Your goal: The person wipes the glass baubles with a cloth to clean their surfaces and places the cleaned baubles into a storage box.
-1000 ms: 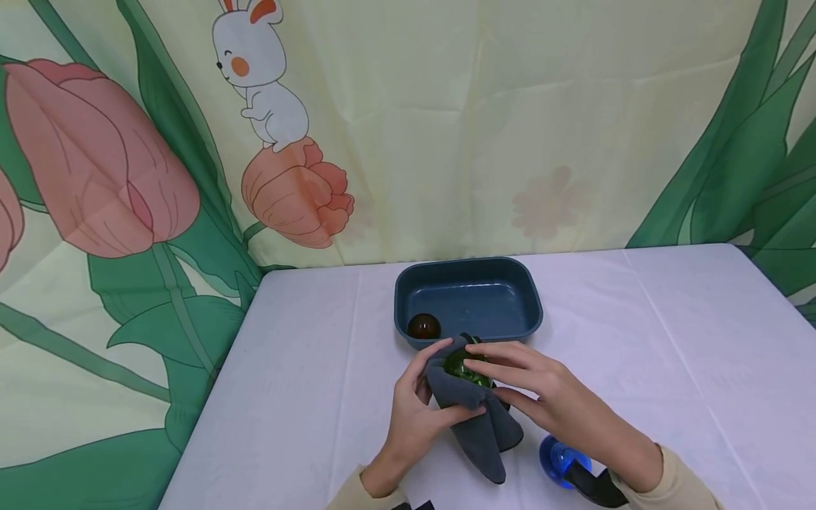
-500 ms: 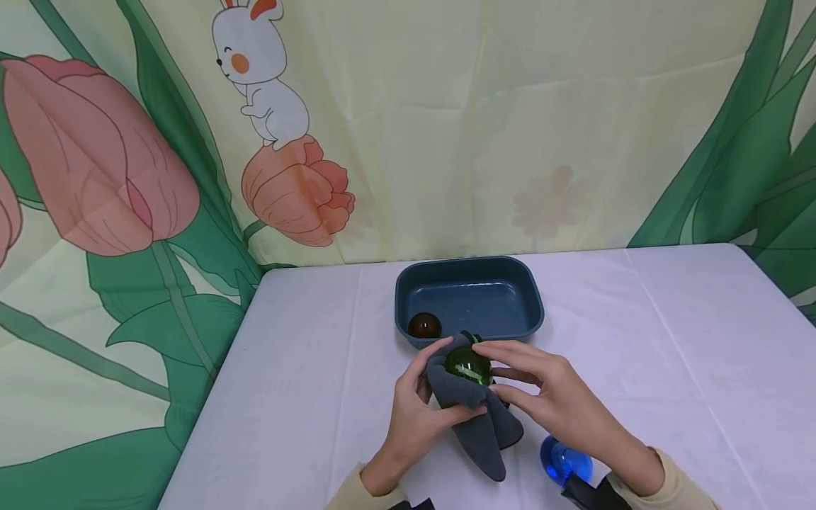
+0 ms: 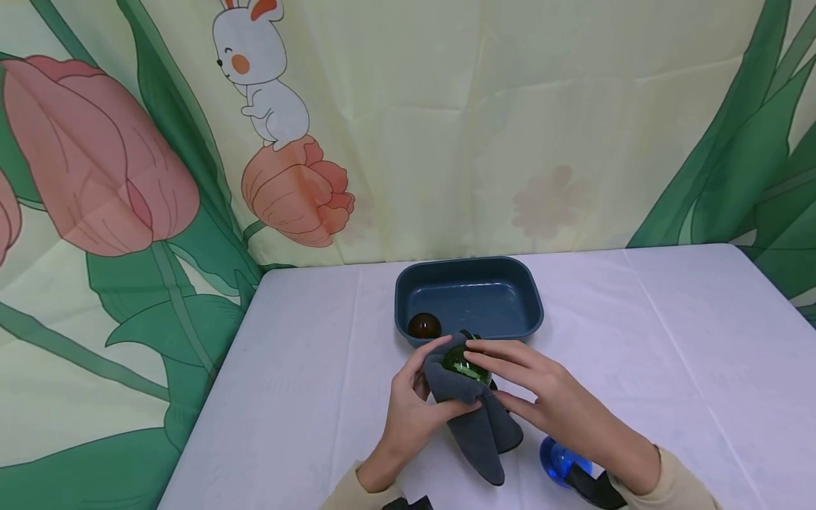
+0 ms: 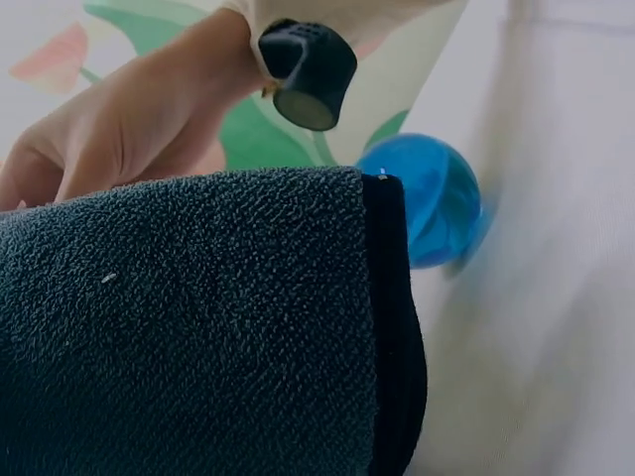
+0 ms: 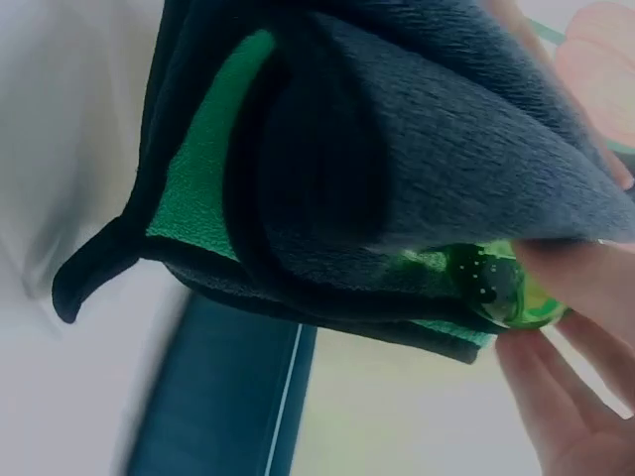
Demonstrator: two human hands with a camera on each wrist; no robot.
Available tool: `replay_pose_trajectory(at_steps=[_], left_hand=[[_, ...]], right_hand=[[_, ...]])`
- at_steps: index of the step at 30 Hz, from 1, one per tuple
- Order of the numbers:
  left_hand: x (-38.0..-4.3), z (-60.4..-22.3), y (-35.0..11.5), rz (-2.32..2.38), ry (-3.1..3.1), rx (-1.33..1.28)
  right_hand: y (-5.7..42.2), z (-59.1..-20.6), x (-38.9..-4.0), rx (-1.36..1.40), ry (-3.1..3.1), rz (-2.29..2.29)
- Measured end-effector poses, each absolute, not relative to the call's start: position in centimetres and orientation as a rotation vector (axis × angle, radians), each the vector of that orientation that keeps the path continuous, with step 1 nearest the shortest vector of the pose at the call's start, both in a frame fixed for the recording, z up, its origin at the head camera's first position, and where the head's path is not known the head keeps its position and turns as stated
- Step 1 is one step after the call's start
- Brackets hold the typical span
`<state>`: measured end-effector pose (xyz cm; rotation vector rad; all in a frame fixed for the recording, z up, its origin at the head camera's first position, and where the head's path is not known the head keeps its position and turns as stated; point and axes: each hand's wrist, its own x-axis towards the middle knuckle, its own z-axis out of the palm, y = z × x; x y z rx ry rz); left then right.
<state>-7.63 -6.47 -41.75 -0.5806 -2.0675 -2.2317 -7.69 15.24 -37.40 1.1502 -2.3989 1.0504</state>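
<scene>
A translucent green ball (image 3: 464, 363) sits in the folds of a dark grey cloth (image 3: 481, 432) above the table. My left hand (image 3: 411, 418) grips the cloth from the left, thumb in front. From the right, my right hand (image 3: 542, 382) pinches the ball, its fingers lying over the top. In the right wrist view, fingertips touch the green ball (image 5: 506, 288), and the cloth (image 5: 476, 129) shows a bright green underside and black edging. The cloth (image 4: 198, 317) fills much of the left wrist view and hides most of the hand behind it.
A dark blue rectangular tub (image 3: 472, 265) stands behind the hands, with a dark brown ball (image 3: 424, 326) in its near left corner. A blue glass-like ball (image 3: 558, 457) lies on the white-covered table (image 3: 306, 368), near the right wrist. A printed curtain (image 3: 414, 142) hangs behind.
My right fingers have shifted right on the green ball, uncovering more of it, then back over its top. The left hand and cloth have barely moved; tub and other balls stay put.
</scene>
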Motion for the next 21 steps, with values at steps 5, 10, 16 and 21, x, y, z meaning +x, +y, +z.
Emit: replay_pose_trajectory(at_steps=[5, 10, 16, 21], left_hand=[[-7.44, -41.66, -6.42, -2.217, -2.082, -0.557], [-7.25, -41.58, -6.47, -2.197, -2.107, -0.529], [-7.31, -41.65, -6.53, -2.154, -2.112, -0.588], [-7.39, -41.76, -6.63, -2.141, -2.108, -0.631]], right_hand=[[15.02, -37.58, -7.59, 1.13, -2.405, 0.997], [14.69, -37.57, -7.44, 1.086, -2.404, 1.007], [14.61, -37.16, -7.35, 0.943, -2.552, 1.49], [14.58, -36.94, -7.4, 0.838, -2.619, 1.696]])
